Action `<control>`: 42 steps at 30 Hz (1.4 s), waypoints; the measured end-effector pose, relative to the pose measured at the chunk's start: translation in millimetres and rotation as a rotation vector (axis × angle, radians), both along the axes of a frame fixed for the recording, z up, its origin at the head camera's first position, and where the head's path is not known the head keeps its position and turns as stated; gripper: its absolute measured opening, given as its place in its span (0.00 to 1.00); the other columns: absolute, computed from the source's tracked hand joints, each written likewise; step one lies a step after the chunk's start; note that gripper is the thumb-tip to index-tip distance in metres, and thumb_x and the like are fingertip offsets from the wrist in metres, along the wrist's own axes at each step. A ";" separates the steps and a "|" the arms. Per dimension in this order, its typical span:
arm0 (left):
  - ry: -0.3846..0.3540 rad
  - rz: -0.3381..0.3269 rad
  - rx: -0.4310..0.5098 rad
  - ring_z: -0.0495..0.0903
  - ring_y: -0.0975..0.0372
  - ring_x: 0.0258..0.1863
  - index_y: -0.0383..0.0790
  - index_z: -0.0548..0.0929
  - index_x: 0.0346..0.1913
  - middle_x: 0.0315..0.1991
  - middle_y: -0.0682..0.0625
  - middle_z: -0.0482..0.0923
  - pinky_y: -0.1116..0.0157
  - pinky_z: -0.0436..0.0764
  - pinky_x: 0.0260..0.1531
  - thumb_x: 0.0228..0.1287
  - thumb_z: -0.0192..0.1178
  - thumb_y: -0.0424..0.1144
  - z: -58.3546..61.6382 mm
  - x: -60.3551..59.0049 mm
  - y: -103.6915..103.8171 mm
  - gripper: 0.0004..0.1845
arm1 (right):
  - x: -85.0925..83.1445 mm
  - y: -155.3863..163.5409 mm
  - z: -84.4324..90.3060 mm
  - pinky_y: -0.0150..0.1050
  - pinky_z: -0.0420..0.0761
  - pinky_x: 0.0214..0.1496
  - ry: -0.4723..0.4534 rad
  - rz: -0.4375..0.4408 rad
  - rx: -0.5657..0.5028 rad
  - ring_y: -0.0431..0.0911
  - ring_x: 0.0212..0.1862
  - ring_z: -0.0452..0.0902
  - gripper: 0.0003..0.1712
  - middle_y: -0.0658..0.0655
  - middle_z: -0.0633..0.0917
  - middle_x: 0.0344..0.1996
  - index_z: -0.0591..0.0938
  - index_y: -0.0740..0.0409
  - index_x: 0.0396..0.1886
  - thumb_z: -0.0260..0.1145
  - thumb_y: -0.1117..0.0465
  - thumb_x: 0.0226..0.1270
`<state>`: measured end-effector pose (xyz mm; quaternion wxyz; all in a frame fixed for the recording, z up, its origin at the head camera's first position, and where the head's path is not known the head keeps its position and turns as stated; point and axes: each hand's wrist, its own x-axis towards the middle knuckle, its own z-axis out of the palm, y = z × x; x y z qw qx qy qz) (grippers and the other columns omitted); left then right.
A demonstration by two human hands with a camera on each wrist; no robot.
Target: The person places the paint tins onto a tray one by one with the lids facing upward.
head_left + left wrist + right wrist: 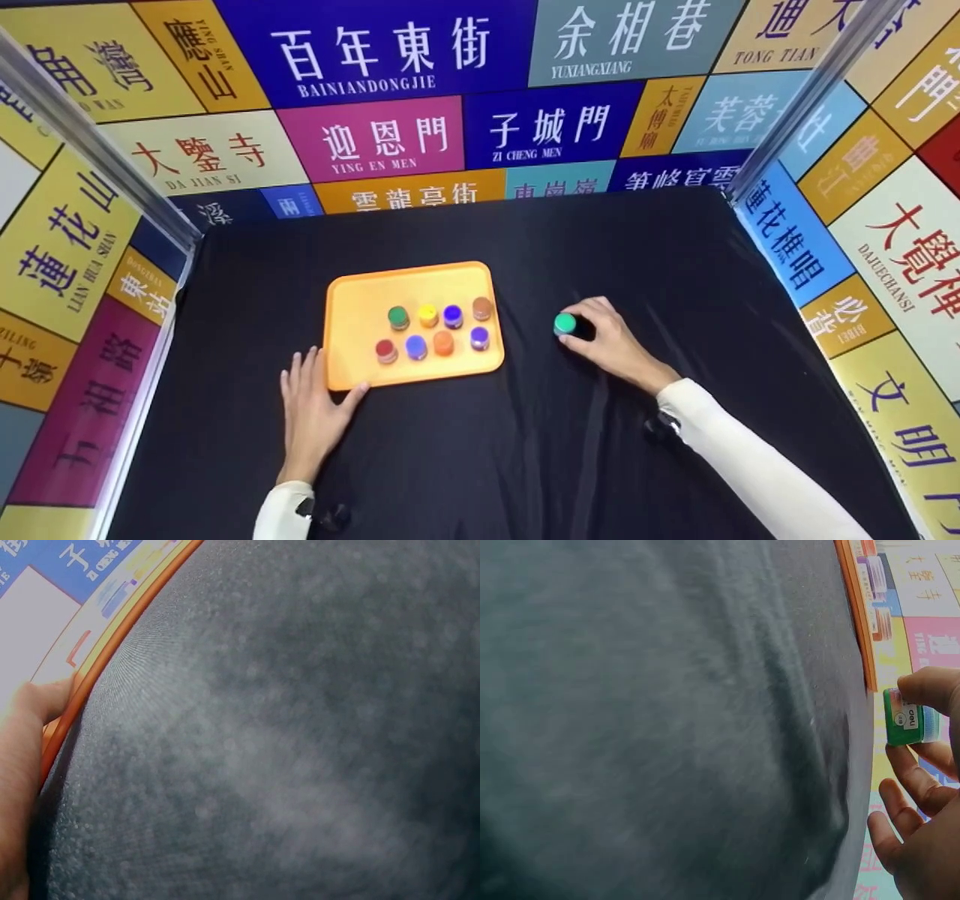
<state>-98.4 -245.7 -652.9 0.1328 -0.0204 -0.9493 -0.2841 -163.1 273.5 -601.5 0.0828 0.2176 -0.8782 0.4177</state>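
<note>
Gripping the green-capped jar (565,324) on the counter (525,450), your right hand (611,346) sits right of the orange tray (352,300). Left hand (311,412) lies flat, fingers straight, thumb touching the tray. Right wrist view: fingers (930,690) pinch the jar.

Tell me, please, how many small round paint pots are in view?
9: eight sit in two rows of four on the orange plastic tray; the green-lidded pot sits on the black cloth, pinched by the right hand.
</note>
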 end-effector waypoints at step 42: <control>0.001 0.002 0.012 0.52 0.34 0.86 0.28 0.66 0.83 0.83 0.31 0.63 0.36 0.42 0.86 0.66 0.77 0.59 1.1 1.4 0.2 0.55 | -68.8 -81.6 19.1 0.50 0.77 0.70 -0.084 0.077 0.121 0.52 0.63 0.75 0.19 0.54 0.87 0.52 0.88 0.57 0.57 0.80 0.55 0.73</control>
